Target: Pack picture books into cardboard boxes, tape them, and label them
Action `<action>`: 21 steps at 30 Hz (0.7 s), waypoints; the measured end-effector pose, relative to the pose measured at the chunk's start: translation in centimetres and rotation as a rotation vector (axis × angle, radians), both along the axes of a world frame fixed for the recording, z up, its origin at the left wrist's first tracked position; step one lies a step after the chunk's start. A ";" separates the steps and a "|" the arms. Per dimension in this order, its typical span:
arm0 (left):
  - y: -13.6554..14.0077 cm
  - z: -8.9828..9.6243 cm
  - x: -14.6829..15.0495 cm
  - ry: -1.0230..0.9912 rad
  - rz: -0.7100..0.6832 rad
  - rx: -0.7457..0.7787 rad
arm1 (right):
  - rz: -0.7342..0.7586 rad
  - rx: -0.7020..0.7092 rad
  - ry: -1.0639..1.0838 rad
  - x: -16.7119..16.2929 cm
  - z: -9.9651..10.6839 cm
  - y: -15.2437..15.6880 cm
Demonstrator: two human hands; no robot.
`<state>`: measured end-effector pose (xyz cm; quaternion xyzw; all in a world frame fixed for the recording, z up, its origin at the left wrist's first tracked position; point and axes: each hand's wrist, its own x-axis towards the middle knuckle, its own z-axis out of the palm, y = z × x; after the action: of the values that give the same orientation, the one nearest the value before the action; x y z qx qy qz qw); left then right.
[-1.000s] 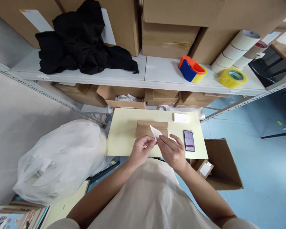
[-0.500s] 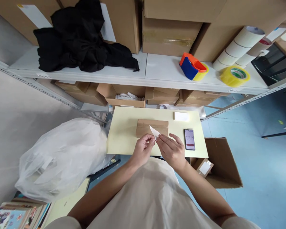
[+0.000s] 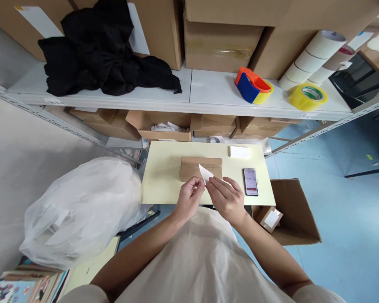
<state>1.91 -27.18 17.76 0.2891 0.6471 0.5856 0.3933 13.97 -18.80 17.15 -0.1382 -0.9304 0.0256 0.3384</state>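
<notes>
Both hands meet over the front of a pale yellow table. Between them is a small white label, tilted up with one pointed corner raised. My left hand is closed, thumb and forefinger pinching the label's lower corner. My right hand grips its other side, fingers laid together over it and partly hiding it. Just behind the hands, a closed brown cardboard box lies on the table, its front edge partly covered by the fingers and label.
A white stack of labels and a phone lie on the table's right. An open carton holding a small box stands on the floor. Left is a big plastic bag. A shelf with tape rolls and black cloth runs behind.
The camera view has shifted slightly. Both hands keep their hold on the label in nearly the same pose, and the box stays put.
</notes>
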 end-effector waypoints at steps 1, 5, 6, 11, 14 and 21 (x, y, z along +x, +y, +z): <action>0.0 0.1 0.0 -0.001 0.001 -0.003 | 0.000 0.003 -0.001 0.0 0.0 0.0; 0.0 0.4 -0.1 0.005 0.011 -0.024 | 0.001 0.004 -0.016 0.1 -0.1 0.0; 0.0 0.4 -0.1 0.007 0.015 -0.026 | 0.002 0.003 -0.017 0.0 -0.1 0.0; 0.2 0.0 0.1 0.014 0.025 -0.034 | -0.001 -0.015 -0.035 -0.1 -0.1 -0.1; 0.3 -0.4 0.3 0.023 0.032 -0.040 | -0.005 -0.036 -0.033 -0.3 -0.1 -0.2; 0.4 -0.7 0.2 0.007 0.029 0.031 | 0.012 -0.388 0.021 -0.8 0.9 -0.4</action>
<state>2.10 -26.76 17.09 0.2879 0.6435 0.6001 0.3780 13.16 -19.15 18.04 -0.1951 -0.9052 0.2079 0.3151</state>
